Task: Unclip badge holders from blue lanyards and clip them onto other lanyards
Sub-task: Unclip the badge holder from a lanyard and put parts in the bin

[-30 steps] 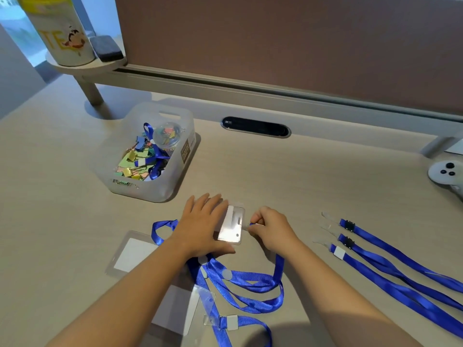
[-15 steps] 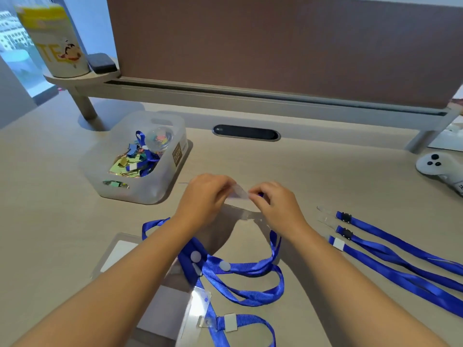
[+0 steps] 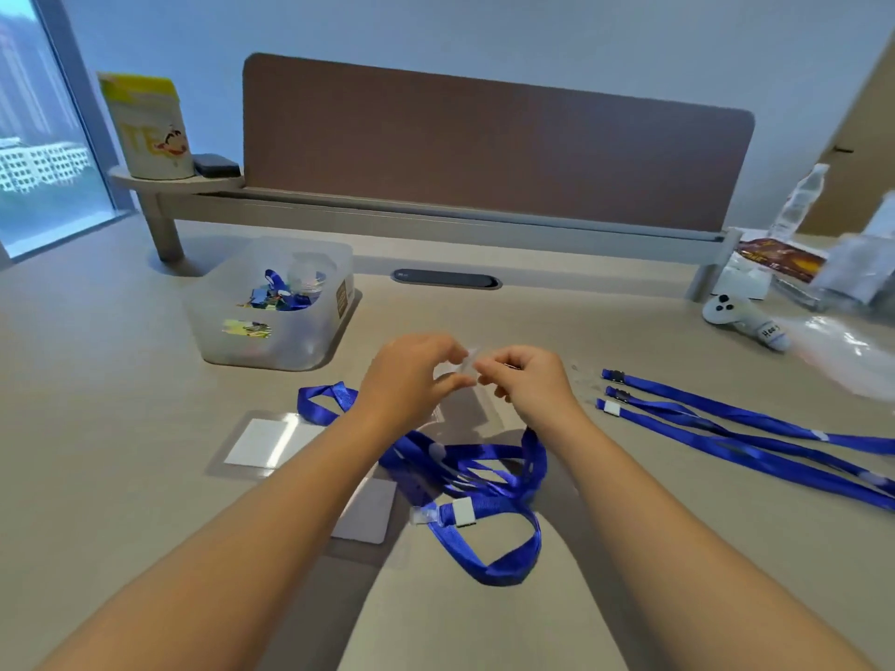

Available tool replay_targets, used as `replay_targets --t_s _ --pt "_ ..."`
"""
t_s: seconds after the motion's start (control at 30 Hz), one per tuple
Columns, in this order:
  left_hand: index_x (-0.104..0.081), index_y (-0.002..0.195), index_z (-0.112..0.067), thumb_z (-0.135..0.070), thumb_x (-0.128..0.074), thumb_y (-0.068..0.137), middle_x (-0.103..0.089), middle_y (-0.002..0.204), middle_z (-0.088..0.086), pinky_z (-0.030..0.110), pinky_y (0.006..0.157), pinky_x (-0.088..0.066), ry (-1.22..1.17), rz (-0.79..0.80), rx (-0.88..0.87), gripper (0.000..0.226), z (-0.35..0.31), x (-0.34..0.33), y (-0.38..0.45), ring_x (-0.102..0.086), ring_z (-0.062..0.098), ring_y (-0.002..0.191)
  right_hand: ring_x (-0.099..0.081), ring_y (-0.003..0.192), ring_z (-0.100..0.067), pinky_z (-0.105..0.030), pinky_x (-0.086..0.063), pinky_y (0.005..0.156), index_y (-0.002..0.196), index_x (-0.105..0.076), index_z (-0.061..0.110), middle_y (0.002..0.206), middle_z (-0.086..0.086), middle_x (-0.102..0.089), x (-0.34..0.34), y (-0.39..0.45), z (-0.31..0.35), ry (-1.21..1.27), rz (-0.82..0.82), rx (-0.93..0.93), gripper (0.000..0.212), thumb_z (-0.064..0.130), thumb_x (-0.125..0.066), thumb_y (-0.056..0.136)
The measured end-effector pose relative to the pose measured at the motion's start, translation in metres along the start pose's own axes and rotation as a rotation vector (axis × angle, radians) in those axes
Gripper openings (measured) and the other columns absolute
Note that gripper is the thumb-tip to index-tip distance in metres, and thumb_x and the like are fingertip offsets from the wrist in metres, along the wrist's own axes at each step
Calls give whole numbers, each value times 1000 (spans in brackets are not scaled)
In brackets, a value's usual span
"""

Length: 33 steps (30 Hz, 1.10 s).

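Note:
My left hand (image 3: 411, 375) and my right hand (image 3: 525, 380) are raised above the desk, fingertips meeting on a clear badge holder (image 3: 462, 363) and its lanyard clip; the holder is blurred and mostly see-through. The blue lanyard (image 3: 532, 457) hangs from my right hand into a tangled heap of blue lanyards (image 3: 465, 472) on the desk. One more clear badge holder (image 3: 264, 440) with a white card lies flat at the left. Another card holder (image 3: 368, 510) lies under my left forearm. Three straight blue lanyards (image 3: 726, 428) lie side by side at the right.
A translucent bin (image 3: 276, 307) of coloured clips and lanyards stands behind my left hand. A white controller (image 3: 741, 317) and plastic bags (image 3: 842, 351) sit at the far right. A brown divider panel (image 3: 484, 152) with a shelf holding a tin (image 3: 150, 128) closes the desk's back.
Both hands lifted the badge holder off the desk and brought it up between the fingertips. The camera tilted up, showing more of the wall and the right side.

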<state>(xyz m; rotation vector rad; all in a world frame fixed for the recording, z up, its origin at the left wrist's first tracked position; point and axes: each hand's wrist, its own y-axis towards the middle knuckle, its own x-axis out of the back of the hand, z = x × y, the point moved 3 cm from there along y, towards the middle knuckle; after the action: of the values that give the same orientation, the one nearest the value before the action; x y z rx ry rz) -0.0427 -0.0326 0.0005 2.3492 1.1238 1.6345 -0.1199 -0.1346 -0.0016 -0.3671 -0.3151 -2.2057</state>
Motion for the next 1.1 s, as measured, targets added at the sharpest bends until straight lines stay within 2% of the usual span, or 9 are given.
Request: replay_targets --t_s 0.27,0.47,0.6,0.7,0.8,0.9,0.97,1.03,1.1 --pt "-63 97 -7 -33 -57 81 -69 100 13 25 74 -40 45 -30 -5 32 8 -2 -1 -60 23 89 -47 62 -7 -15 -41 61 103 -66 -2 69 3 -58 -5 3 -7 78 140 -54 23 7 -49 91" --pt "-65 97 -7 -28 -54 84 -70 96 13 29 73 -43 -67 -73 56 27 12 -1 22 -57 17 81 -49 60 -3 -1 -41 48 104 -64 -7 66 2 -57 -4 30 -1 96 110 40 24 2 -47 91" --pt "-66 95 -6 -26 -52 86 -70 93 14 29 72 -42 -114 -119 79 26 11 1 36 -54 16 79 -50 62 -2 0 -41 49 103 -66 -4 66 4 -56 -3 47 3 48 71 112 23 6 -48 91" --pt "-65 94 -5 -24 -49 88 -70 92 15 33 73 -43 -83 -139 88 26 10 1 45 -56 21 80 -50 64 0 -5 -41 55 104 -66 -2 67 7 -54 -4 56 5 3 38 161 24 10 -47 92" --pt "-65 94 -4 -22 -48 89 -69 91 16 37 74 -46 -63 -157 99 26 11 -1 52 -59 27 84 -51 68 -2 -11 -40 63 105 -64 -1 76 2 -57 -5 63 5 -18 11 188 25 11 -46 93" --pt "-65 91 -1 -20 -48 89 -69 88 20 40 72 -46 -116 -194 129 25 13 -2 55 -58 28 78 -52 71 -4 -12 -41 65 104 -64 -2 82 0 -58 -8 64 4 -27 1 218 25 10 -45 93" --pt "-65 92 -1 -19 -48 89 -69 88 19 36 69 -45 -151 -198 156 25 15 -1 57 -54 22 75 -52 70 -4 -11 -41 64 103 -65 -1 79 3 -57 -9 64 4 -9 2 218 25 10 -45 94" --pt "-65 95 -2 -19 -49 88 -67 89 16 24 64 -42 -214 -158 186 24 17 2 58 -53 17 77 -50 64 -2 -13 -39 60 102 -65 -1 70 7 -55 -8 66 6 23 23 189 24 10 -46 93" --pt "-63 101 -5 -21 -53 85 -65 93 9 17 68 -42 -340 -93 213 24 17 4 56 -54 15 83 -47 59 -6 -15 -40 58 100 -66 -2 65 4 -55 -4 70 7 80 48 130 23 9 -48 92"
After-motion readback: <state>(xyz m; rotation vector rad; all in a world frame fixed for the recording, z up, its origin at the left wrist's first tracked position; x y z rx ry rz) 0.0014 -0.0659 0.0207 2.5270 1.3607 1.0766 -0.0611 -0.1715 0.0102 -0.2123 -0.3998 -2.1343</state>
